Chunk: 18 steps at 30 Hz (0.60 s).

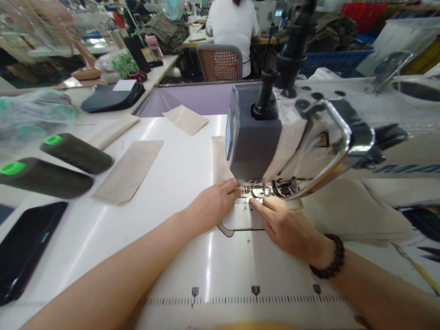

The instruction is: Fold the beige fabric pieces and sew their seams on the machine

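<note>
A sewing machine [256,137] stands over the white table, its needle area low at the middle of the view. Beige fabric [220,158] lies at the left of the machine head and runs in beside the presser foot. On this fabric's near edge rests my left hand [215,204], fingers together and pressing down, left of the foot. My right hand [287,224], with a dark beaded bracelet, has its fingertips at the metal plate [242,217], just right of and below the needle; whether cloth is under them is too small to tell.
Beige pieces [129,172] lie left, near two dark thread cones [77,153] and a black phone [29,247]. Stacked beige fabric [354,211] sits right, under the machine arm. Beyond the table, a person in white [232,30] sits by a chair [220,64].
</note>
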### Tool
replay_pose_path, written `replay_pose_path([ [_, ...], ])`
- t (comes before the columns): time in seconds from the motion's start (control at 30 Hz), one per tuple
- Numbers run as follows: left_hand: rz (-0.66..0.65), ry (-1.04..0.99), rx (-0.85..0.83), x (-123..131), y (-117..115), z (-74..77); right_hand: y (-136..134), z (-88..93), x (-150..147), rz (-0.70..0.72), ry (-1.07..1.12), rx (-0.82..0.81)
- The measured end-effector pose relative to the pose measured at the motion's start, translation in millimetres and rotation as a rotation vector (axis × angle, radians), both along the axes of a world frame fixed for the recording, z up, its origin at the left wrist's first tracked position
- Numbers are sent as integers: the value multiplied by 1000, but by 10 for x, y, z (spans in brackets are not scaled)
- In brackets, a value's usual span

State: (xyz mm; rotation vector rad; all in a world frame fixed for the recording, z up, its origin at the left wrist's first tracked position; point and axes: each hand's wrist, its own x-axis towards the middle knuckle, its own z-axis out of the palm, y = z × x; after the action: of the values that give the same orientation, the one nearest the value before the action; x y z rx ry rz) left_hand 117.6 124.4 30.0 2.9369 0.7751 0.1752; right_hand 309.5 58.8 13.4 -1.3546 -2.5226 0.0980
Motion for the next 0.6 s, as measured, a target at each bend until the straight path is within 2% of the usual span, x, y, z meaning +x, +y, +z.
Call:
replay_pose_path([
  [0.43, 26, 17, 25, 20, 57, 41, 5, -6, 0, 2, -3, 17],
  [0.6, 162, 159, 28, 34, -174, 124, 10, 17, 22, 35, 40, 36],
])
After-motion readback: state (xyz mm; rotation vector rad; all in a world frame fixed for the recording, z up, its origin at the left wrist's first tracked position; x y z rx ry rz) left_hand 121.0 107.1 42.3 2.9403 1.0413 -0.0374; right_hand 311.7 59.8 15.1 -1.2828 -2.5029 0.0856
